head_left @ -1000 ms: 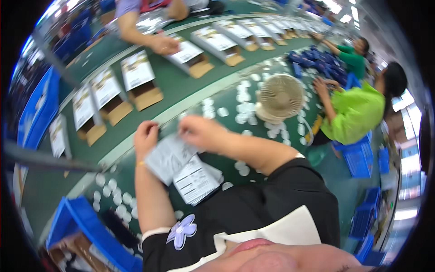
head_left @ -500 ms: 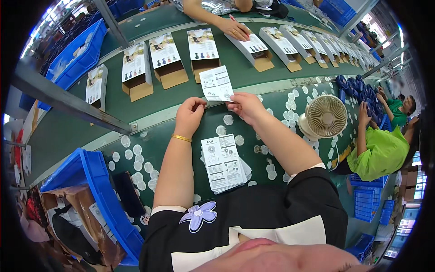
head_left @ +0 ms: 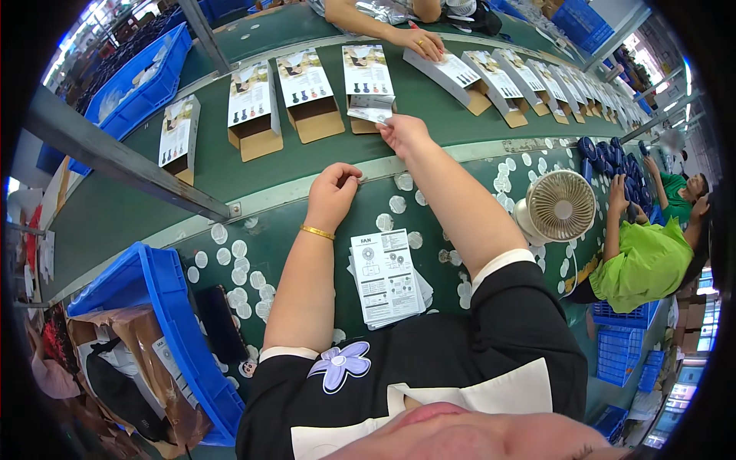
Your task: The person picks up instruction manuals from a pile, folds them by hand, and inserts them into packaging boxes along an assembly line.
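My right hand (head_left: pixel 405 136) pinches a white printed leaflet (head_left: pixel 372 115) by its near edge. The leaflet's far part is inside the open end of a fan box (head_left: pixel 367 70) lying on the belt. My left hand (head_left: pixel 334 198) is closed, thumb against curled fingers, above the near side of the metal rail; what it may hold is too small to make out. In front of my body lies a stack of printed leaflets (head_left: pixel 387 276). Other open-ended boxes lie left of this one, among them a box (head_left: pixel 307 77) and another box (head_left: pixel 251 96).
A metal rail (head_left: pixel 295 188) divides belt from bench. Round clear stickers (head_left: pixel 240 249) are scattered about. A beige fan (head_left: pixel 560 205) stands right, a blue crate (head_left: pixel 172 307) and dark phone (head_left: pixel 218 322) left. Opposite, a person's hand (head_left: pixel 422 42) touches a box; other people work at right.
My right hand has carried the leaflet forward from near the rail into the box's open end. My left hand has let go of that leaflet. The boxes sit farther right in view.
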Tool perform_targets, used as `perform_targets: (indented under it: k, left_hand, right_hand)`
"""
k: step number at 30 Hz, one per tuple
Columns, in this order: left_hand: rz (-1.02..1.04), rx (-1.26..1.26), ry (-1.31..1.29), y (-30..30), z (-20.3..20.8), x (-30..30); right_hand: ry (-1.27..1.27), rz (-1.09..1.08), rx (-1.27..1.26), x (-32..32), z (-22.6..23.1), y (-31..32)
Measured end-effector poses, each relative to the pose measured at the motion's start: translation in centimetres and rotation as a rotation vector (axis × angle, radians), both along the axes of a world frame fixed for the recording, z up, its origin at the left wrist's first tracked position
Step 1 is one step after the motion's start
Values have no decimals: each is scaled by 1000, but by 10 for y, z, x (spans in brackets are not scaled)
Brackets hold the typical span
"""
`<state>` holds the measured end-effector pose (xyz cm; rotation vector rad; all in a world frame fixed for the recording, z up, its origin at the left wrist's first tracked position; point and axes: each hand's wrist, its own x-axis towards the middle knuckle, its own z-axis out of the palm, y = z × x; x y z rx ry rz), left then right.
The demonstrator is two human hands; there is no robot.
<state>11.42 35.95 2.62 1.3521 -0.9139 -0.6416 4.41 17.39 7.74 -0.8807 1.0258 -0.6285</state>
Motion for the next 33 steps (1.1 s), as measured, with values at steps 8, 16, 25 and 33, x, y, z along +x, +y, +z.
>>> perform_targets:
  k: [8, 16, 25, 33]
  left_hand:
    - [20, 16, -50, 2, 2, 2]
    - [-8, 27, -66, 4, 2, 3]
    - [-5, 27, -15, 7, -2, 6]
    - [29, -32, -24, 2, -3, 3]
  right_hand:
    - [-116, -167, -47, -12, -7, -6]
    - [-310, -362, -115, 27, -8, -11]
    - [-40, 356, -664, -49, 21, 82]
    - [413, 1081, -1550, -107, 50, 160]
